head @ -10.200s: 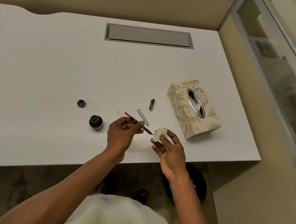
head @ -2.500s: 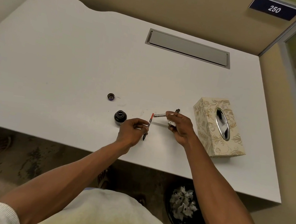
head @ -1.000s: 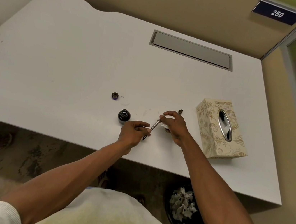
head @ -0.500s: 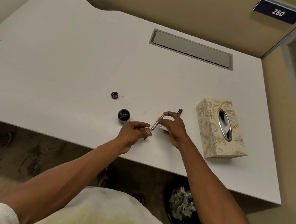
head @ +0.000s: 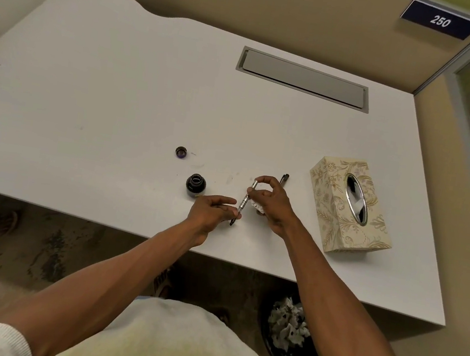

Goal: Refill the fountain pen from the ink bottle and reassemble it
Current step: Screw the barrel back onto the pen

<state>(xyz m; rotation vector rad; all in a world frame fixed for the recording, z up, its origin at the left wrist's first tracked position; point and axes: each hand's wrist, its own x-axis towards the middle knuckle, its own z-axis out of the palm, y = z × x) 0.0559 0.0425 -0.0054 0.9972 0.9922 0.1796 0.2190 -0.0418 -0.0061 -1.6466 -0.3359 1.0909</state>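
My left hand (head: 212,209) pinches the dark nib end of the fountain pen near the desk's front edge. My right hand (head: 269,201) holds the silver barrel (head: 247,196) over the pen's upper part, its fingertips curled round the barrel's top. A crumpled white tissue (head: 255,206) is tucked in the right palm. The pen points up and to the right. The open ink bottle (head: 195,185) stands just left of my left hand. Its cap (head: 181,152) lies further back. The dark pen cap (head: 284,178) lies behind my right hand.
A patterned tissue box (head: 343,210) stands to the right on the white desk (head: 104,95). A grey cable hatch (head: 303,79) sits at the back. Under the desk's front edge a black bin (head: 288,334) holds crumpled tissues.
The right hand picked the silver barrel off the desk and brought it onto the pen in my left hand. Over the last second both hands have barely shifted.
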